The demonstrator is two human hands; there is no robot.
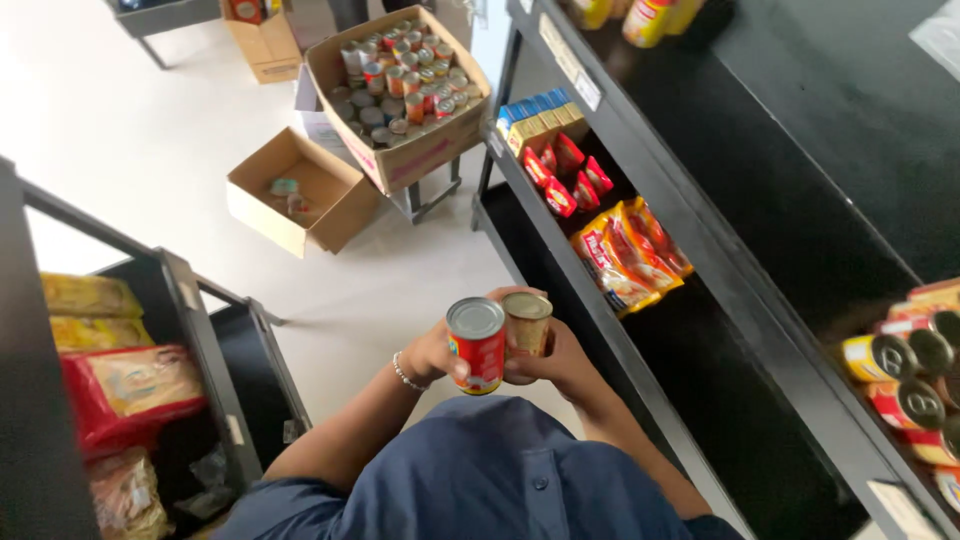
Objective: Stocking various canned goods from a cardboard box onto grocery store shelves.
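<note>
Cans, two: red can gripped in my left hand, tan can in my right hand. They touch. Shelf just right of my hands.

Shelf cans cut off at right edge; box cans too small.

You are holding two tins side by side in front of your chest, both standing upright with their lids facing up. The red tin is sitting on the left, wrapped in a red label with a yellow patch low on its side and topped by a plain silver lid. The tan tin is pressing against it on the right, slightly further from you, wearing a pale brownish label and a duller, gold-toned lid. The two are touching along their sides.
</note>
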